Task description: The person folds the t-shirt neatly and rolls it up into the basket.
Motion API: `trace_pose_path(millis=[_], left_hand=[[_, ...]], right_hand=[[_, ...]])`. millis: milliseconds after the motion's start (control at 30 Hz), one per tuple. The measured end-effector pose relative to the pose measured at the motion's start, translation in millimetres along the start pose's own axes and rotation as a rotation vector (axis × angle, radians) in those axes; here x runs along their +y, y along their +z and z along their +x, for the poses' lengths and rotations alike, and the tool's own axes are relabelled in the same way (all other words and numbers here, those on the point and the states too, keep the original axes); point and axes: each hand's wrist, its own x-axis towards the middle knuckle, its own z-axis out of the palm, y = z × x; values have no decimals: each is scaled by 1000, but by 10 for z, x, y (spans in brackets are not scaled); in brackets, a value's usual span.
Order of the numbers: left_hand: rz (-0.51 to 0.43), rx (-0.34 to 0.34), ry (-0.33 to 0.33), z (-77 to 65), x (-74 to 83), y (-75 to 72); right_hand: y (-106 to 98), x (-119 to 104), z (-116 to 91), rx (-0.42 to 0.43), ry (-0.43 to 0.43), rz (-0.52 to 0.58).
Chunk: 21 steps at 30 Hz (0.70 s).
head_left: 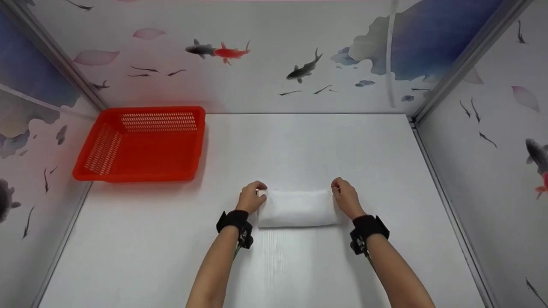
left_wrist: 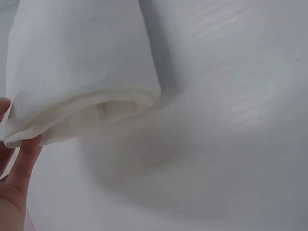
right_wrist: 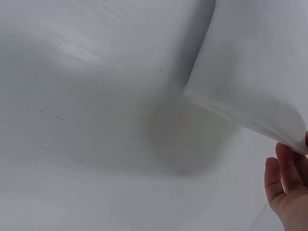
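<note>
A folded white cloth point(head_left: 297, 209) lies on the white table in front of me, its long side running left to right. At its far left corner my left hand point(head_left: 251, 196) pinches the edge between thumb and fingers. My right hand point(head_left: 346, 197) grips the far right corner the same way. In the left wrist view the cloth's folded layers point(left_wrist: 82, 62) bow open at the end, with the left fingers point(left_wrist: 26, 163) at one corner. The right wrist view shows the cloth's other end point(right_wrist: 255, 67), pinched at its corner by the right fingers point(right_wrist: 288, 168).
A red plastic basket point(head_left: 154, 177) with slotted sides stands at the table's back left. Walls printed with fish and petals point(head_left: 265, 85) enclose the table point(head_left: 308, 149) at the back, left and right. Each wrist wears a black strap point(head_left: 235, 219).
</note>
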Motion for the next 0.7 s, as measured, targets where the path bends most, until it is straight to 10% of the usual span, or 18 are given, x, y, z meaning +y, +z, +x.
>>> trace_pose_path(millis=[467,700], left_hand=[[380,66,134,-52,-43,202],[132,134,-65,-250,1,267]], right_hand=[[114,-148,-79,-229,151,-318],[142,-181,-209,-125,334,-106]])
